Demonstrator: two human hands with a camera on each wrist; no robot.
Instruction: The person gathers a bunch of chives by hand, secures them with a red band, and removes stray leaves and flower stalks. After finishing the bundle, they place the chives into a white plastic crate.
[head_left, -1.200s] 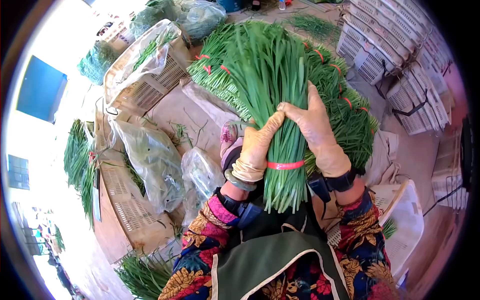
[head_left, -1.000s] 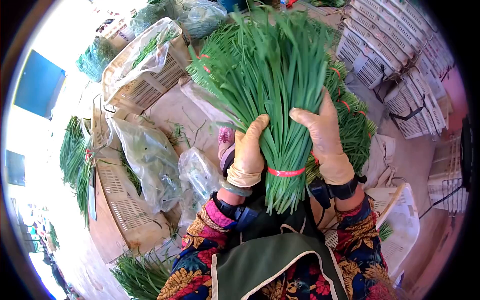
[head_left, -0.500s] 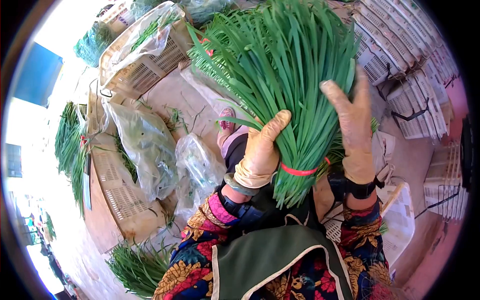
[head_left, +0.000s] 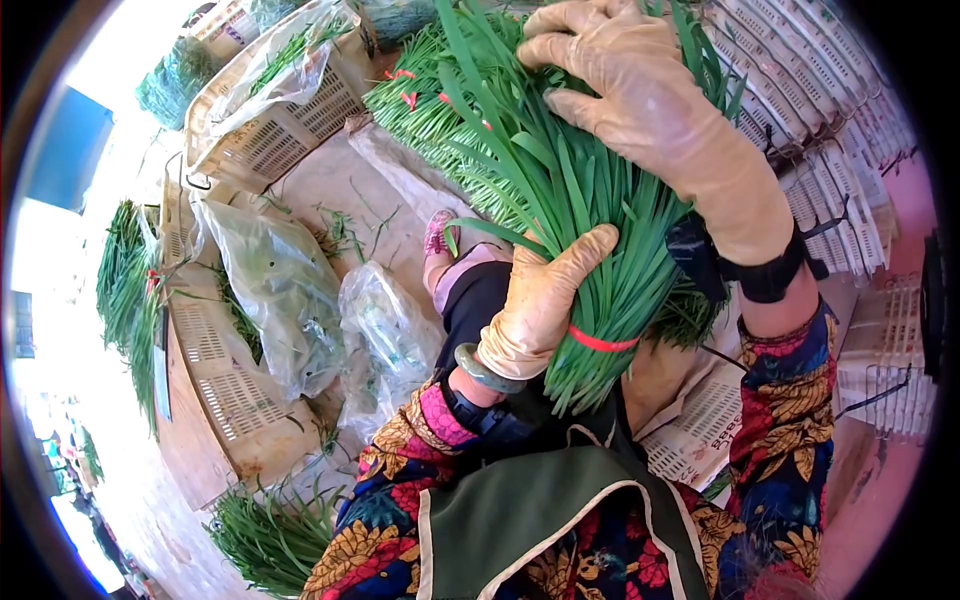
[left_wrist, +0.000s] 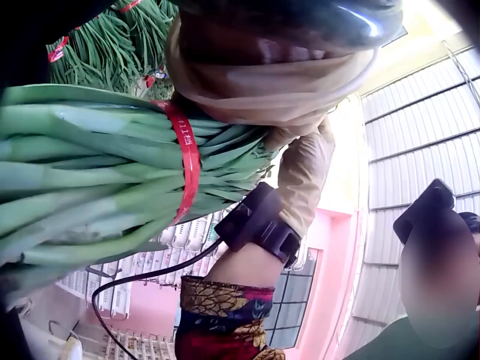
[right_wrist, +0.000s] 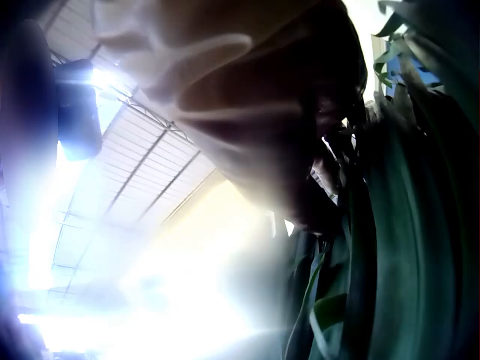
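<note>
A thick bunch of garlic chives [head_left: 640,240] slants up over the person's lap, cut ends toward the apron. A red band [head_left: 603,341] rings it near those ends; the same band shows close up in the left wrist view. My gloved left hand [head_left: 548,300] grips the bunch just above the band, thumb across the front. Higher up, my gloved right hand [head_left: 675,125] lies over the leaves with fingers spread and slightly bent. In the right wrist view, dark leaves [right_wrist: 420,210] run beside that glove.
Behind the held bunch lie several red-tied bunches [head_left: 440,125]. Plastic crates [head_left: 285,140] and clear plastic bags [head_left: 270,290] stand at left. Stacked white crates [head_left: 765,85] fill the right side. Loose chives [head_left: 275,540] lie at lower left.
My right hand has left the bunch's right side, opened out, and moved up over the leaves. My left hand keeps its grip while the bunch has tilted and shifted slightly right.
</note>
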